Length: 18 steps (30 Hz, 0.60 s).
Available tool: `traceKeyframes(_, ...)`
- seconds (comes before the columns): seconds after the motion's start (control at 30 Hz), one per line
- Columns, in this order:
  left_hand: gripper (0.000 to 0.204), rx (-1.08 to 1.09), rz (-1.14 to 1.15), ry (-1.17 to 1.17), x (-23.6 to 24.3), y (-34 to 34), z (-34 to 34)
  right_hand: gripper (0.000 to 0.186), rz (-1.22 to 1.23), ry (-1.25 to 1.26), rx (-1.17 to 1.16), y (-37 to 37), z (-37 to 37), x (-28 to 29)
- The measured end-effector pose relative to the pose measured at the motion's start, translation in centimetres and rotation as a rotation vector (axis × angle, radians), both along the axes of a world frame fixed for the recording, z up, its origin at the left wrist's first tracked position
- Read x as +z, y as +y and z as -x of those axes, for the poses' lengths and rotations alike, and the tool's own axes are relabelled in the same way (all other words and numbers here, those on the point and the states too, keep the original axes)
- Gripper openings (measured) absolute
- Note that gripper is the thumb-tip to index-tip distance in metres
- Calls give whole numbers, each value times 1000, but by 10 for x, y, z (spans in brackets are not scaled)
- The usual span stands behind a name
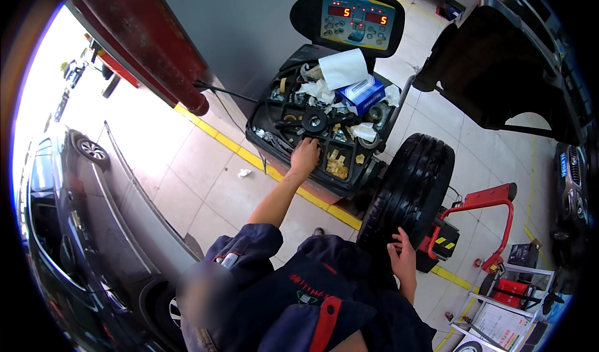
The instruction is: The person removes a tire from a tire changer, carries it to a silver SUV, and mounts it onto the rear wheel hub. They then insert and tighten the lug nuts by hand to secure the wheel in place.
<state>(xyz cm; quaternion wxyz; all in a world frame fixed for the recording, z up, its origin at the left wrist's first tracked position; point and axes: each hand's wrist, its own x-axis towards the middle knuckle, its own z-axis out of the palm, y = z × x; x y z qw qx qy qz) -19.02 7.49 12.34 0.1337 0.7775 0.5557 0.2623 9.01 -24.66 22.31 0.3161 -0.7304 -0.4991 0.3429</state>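
Note:
My left hand [305,157] reaches to the near edge of a black parts tray [288,154] on top of a wheel balancer. Its fingers are bent down together into a compartment, and whatever they pinch is hidden. My right hand [403,256] is beside the black tyre [409,187] mounted on the balancer's right side. Its fingers are apart and hold nothing; whether they touch the rubber I cannot tell. In the tray lie a black ring-shaped part [314,120], a blue and white box [362,95], a white paper [343,69], crumpled wrappers and small metal pieces.
Behind the tray rises the balancer's display panel [359,21] with lit red digits. A raised black cover [499,71] stands at right, above a red-handled trolley jack [490,196] and a wheeled cart [508,314]. Dark car [68,227] at left; red post [143,40] at upper left.

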Motion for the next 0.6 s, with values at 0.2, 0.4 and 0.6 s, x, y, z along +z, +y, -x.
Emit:
traceKeyframes(0.2,15,-18,18,-196,22,-8,-22,54,-8,22,63,8,-3,-3)
traceKeyframes(0.4,16,-71,84,-254,24,-17,-54,54,-15,24,51,2,-31,-9)
traceKeyframes(0.6,18,47,0,-246,28,11,-64,52,-6,74,-45,-17,-80,-19)
